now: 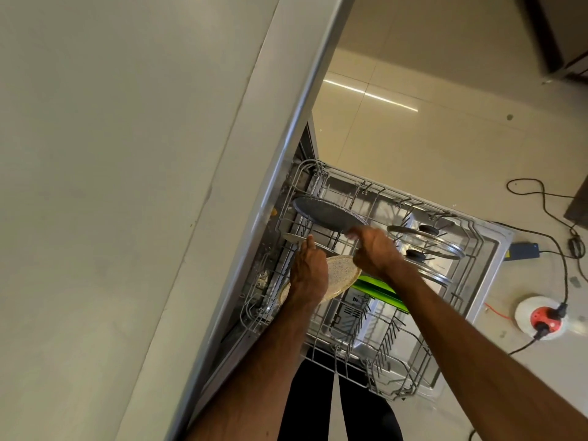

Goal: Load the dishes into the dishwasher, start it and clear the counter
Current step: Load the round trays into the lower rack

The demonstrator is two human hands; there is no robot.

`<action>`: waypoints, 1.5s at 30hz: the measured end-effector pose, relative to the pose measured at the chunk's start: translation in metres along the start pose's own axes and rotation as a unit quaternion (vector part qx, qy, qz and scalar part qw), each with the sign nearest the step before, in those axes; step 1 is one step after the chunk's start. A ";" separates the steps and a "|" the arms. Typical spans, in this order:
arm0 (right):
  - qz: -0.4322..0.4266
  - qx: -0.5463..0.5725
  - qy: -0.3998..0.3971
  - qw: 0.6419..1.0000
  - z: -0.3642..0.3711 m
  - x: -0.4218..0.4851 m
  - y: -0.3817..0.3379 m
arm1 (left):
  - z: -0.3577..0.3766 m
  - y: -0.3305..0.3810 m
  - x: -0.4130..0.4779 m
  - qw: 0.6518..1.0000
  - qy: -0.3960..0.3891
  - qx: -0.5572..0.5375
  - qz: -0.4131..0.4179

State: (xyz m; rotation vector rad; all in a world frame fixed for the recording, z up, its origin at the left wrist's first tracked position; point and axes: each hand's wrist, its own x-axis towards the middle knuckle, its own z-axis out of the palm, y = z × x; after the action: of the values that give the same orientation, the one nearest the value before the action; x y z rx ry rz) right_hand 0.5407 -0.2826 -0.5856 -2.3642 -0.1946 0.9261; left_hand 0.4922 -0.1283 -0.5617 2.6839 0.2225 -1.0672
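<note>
- Fingers (353,233) of the right hand (374,249) curl on the rim of the dark speckled plate (327,214), blurred.
- Left hand (307,272) lies across the beige speckled plate (342,275); its fingers are hidden, so I cannot tell its grip.
- Wire rack (397,361) juts out from under the counter edge (286,154); bare tines stand in its near half.
- Both forearms stretch over the rack's near-left side.
- Dark plate: round, flat, tilted at the rack's far-left corner; two glass lids (413,238) stand at its far right.
</note>
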 end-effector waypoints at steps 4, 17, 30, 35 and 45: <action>-0.022 -0.117 -0.137 0.983 0.027 -0.011 0.016 | 0.005 -0.007 0.006 1.000 -0.001 -0.012 0.001; 0.050 -0.046 -0.048 0.997 0.019 -0.035 0.022 | -0.003 -0.018 0.022 0.991 0.122 -0.051 -0.005; 0.216 -0.058 0.029 0.974 -0.035 -0.100 0.045 | -0.022 -0.024 0.050 0.976 0.194 -0.049 -0.084; 0.243 -0.006 0.027 0.970 -0.021 -0.109 0.049 | -0.060 -0.014 0.041 0.961 0.265 -0.064 -0.053; 0.260 0.033 0.039 0.964 -0.015 -0.107 0.040 | -0.033 0.005 0.059 0.971 0.237 -0.025 -0.034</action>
State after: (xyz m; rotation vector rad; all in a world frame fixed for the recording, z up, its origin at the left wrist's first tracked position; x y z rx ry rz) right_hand 0.4681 -0.3579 -0.5381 -2.4250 0.5049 1.0461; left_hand 0.5576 -0.1204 -0.5781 2.8602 0.4216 -0.4088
